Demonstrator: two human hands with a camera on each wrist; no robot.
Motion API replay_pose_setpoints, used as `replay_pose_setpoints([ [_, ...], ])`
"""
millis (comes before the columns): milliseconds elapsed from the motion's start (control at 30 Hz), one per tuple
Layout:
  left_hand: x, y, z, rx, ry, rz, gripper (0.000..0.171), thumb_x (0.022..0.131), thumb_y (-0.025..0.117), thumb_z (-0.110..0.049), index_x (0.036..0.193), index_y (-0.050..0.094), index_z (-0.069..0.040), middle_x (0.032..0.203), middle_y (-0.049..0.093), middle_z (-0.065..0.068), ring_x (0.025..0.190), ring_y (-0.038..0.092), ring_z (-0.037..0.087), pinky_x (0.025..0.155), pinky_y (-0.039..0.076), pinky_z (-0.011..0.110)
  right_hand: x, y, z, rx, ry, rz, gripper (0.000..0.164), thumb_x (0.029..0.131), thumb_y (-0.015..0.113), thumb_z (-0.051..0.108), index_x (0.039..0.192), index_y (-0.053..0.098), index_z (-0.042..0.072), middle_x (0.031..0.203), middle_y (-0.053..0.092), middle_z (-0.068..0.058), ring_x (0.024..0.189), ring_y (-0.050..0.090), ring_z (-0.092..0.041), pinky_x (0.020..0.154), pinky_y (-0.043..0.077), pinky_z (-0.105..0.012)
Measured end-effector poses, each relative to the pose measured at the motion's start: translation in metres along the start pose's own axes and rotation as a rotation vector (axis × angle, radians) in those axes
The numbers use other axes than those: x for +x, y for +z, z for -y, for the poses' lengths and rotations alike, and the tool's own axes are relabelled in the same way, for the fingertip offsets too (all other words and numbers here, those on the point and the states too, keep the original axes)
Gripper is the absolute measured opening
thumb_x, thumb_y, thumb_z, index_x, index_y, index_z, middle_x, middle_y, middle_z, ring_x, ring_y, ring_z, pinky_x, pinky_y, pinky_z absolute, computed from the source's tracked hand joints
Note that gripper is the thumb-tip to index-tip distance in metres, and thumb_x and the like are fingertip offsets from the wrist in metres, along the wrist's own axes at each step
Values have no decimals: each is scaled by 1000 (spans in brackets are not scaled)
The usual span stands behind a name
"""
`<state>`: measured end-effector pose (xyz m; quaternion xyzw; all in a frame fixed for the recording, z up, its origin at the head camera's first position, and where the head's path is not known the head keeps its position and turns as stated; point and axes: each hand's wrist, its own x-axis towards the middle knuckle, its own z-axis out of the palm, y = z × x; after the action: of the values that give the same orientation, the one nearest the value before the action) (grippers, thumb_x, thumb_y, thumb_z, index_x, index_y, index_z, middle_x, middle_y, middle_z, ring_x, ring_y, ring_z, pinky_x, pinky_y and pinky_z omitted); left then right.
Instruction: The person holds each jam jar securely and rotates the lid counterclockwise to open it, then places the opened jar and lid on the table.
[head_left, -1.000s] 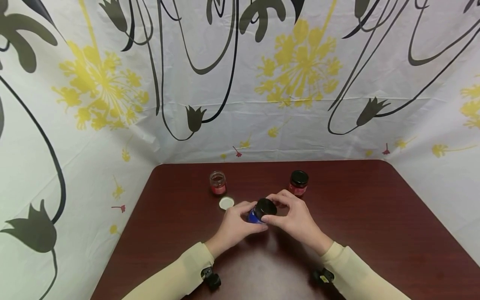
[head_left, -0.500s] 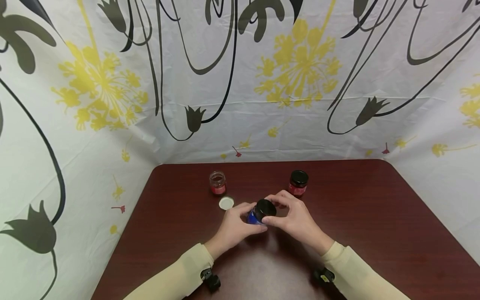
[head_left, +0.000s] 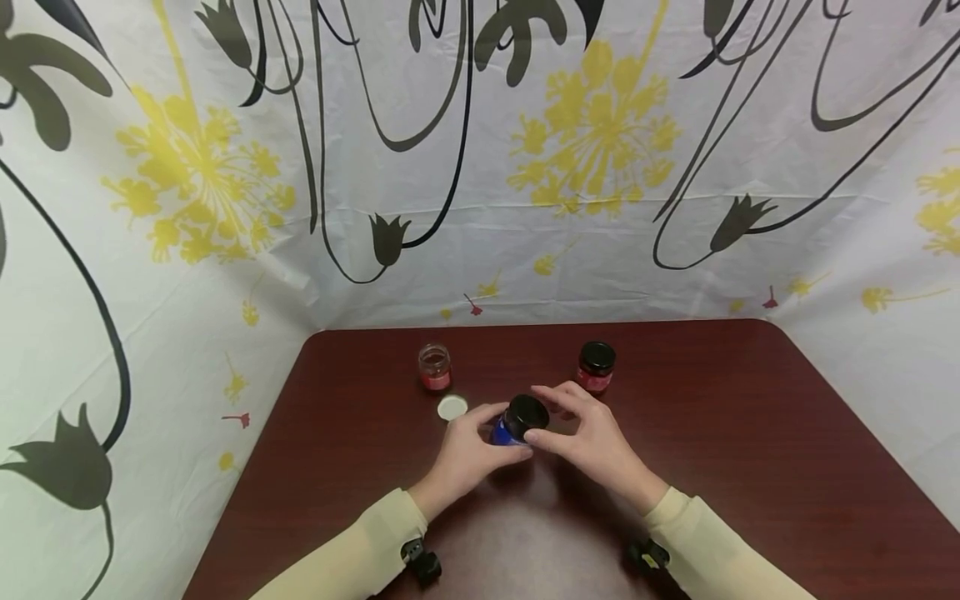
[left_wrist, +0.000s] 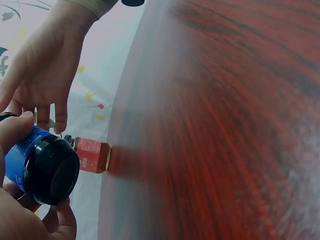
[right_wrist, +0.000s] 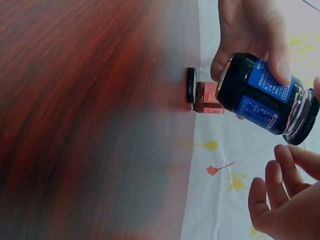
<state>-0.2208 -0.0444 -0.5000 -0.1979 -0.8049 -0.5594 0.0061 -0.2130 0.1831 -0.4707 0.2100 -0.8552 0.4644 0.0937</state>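
Observation:
My left hand [head_left: 472,450] holds a glass jar with a blue label [right_wrist: 260,97], thumb across the label. The jar is tilted, and its dark base shows in the left wrist view. A black lid [head_left: 527,417] sits on its mouth. Beside the lid is my right hand [head_left: 588,429], its fingers spread and loosely bent. In the right wrist view several of these fingertips [right_wrist: 282,150] stand apart from the lid; whether the thumb touches it I cannot tell.
An uncapped glass jar with a red label [head_left: 435,368] stands at the back left, and a round lid [head_left: 452,407], pale side up, lies before it. A black-lidded, red-labelled jar [head_left: 596,367] stands behind my right hand. Patterned cloth [head_left: 525,283] surrounds the brown table [head_left: 360,400].
The right fingers have spread a little away from the lid. The blue-labelled jar in my left hand has shifted slightly left and up. The other jars stay in place.

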Motion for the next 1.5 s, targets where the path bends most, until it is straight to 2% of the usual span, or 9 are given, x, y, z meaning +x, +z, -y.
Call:
replay_pose_setpoints([
  [200,0,1,1,8,0,-3,58,75,89,-42,128,67,-31,116,67,-9,94,67,11,80,56,30,-1,0,2,2,3,-23,48,84,80,46,128,67,32,107,61,13,99,60,-5,87,51,-35],
  [467,-1,3,1,27,6,-5,61,74,88,-49,128,68,-30,113,67,-9,91,67,10,78,56,29,-2,3,7,-54,-10,-48,51,80,81,53,123,71,27,100,59,9,97,59,-3,86,54,-43],
  [800,-2,4,-1,23,3,-1,61,73,89,-47,127,68,-28,114,67,-10,94,67,10,79,56,29,-3,2,6,-45,3,-38,48,81,80,54,122,70,31,101,59,9,98,59,-4,87,54,-46],
  [1000,-2,4,-1,21,9,2,61,73,88,-49,128,69,-28,114,67,-11,94,67,10,79,56,28,-4,1,6,-34,-8,-18,47,82,80,52,123,70,30,103,60,8,101,60,-7,87,52,-47],
  [1233,-3,4,0,23,16,2,61,74,88,-49,128,68,-28,114,67,-11,95,66,9,79,56,28,-4,1,3,-41,-7,-10,50,83,80,51,127,69,29,103,60,10,99,59,-7,86,52,-43],
  [1500,-3,5,-1,33,28,-3,60,74,88,-50,127,69,-28,113,67,-12,94,66,9,79,56,28,-5,0,6,-36,8,3,58,82,79,53,134,64,30,106,59,11,101,58,-4,86,52,-48],
])
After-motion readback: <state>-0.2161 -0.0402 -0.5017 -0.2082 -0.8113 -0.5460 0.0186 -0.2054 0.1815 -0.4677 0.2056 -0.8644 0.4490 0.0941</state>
